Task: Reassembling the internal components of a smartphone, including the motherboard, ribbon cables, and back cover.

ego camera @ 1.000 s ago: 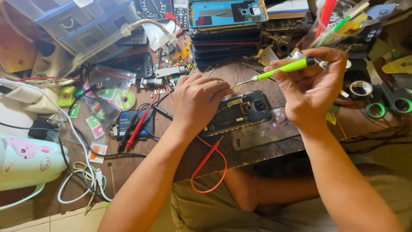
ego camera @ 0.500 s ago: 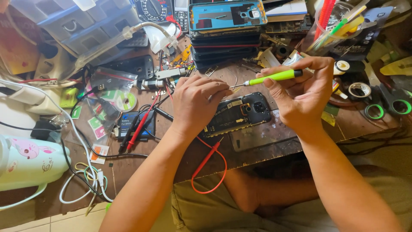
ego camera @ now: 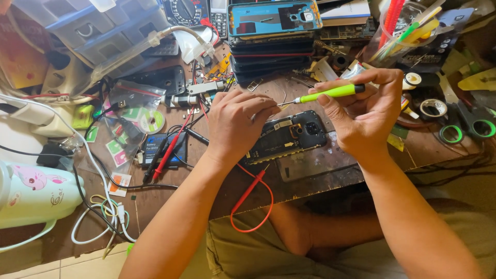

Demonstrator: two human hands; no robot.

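Hands first: right hand (ego camera: 369, 116) is pinched narrow around a lime-green screwdriver (ego camera: 330, 93), thumb and fingertips on the handle, metal tip poking left toward the other hand. Left hand (ego camera: 235, 121) is curled, palm down, pressing on the left end of the opened phone (ego camera: 287, 137), fingers bent over its top edge, so it's holding the phone steady rather than gripping anything else.

Key relation here: the phone lies between the two hands with its long axis running left to right, tilted up a bit toward the right. The screwdriver shaft runs nearly parallel just above it, and the tip sits right by the left hand's knuckles, over the phone's upper left part. Left hand is the one actually touching the phone; the right hovers just beside its camera end.

Further out, a red probe lead (ego camera: 253, 199) loops off the front edge of the worn brown desk (ego camera: 330, 168). Stacked phone frames (ego camera: 274, 31), a multimeter, tape rolls, scissors and tangled cables crowd the rest. Pretty cramped workspace.
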